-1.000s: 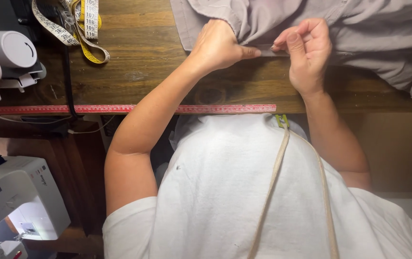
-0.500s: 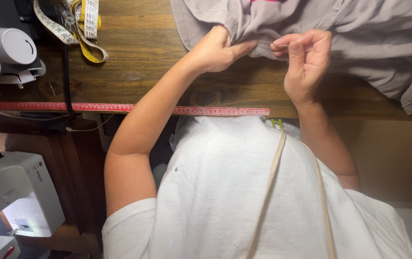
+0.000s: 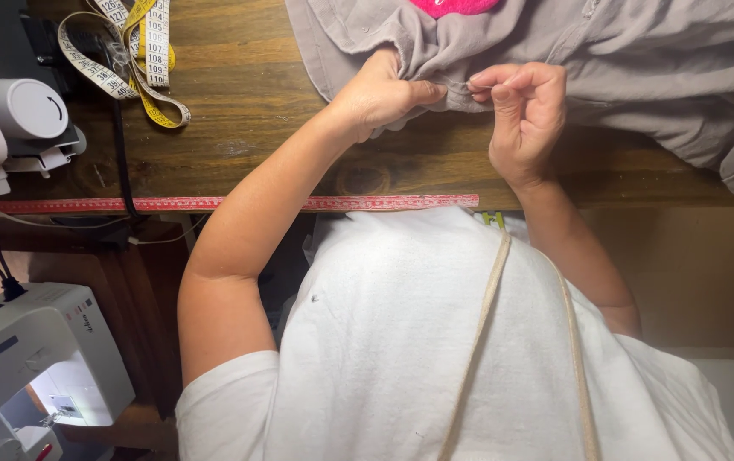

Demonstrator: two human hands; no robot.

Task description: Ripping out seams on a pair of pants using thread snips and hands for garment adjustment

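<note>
Hands, two, left hand [image 3: 380,92] and right hand [image 3: 525,107], each grip pinched on one grey garment [image 3: 640,60]; one yellow tape measure [image 3: 141,60] nearby

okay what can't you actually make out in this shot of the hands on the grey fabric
- Anything pinched in the right hand: too small in the head view.
- Left hand fingertips: buried in a bunched fold of the grey fabric.
- Pink patch: cut off by the top edge.
- White sewing machine: cut off at the lower left corner.
- Table front under the red ruler: hidden by the person's white shirt.
</note>
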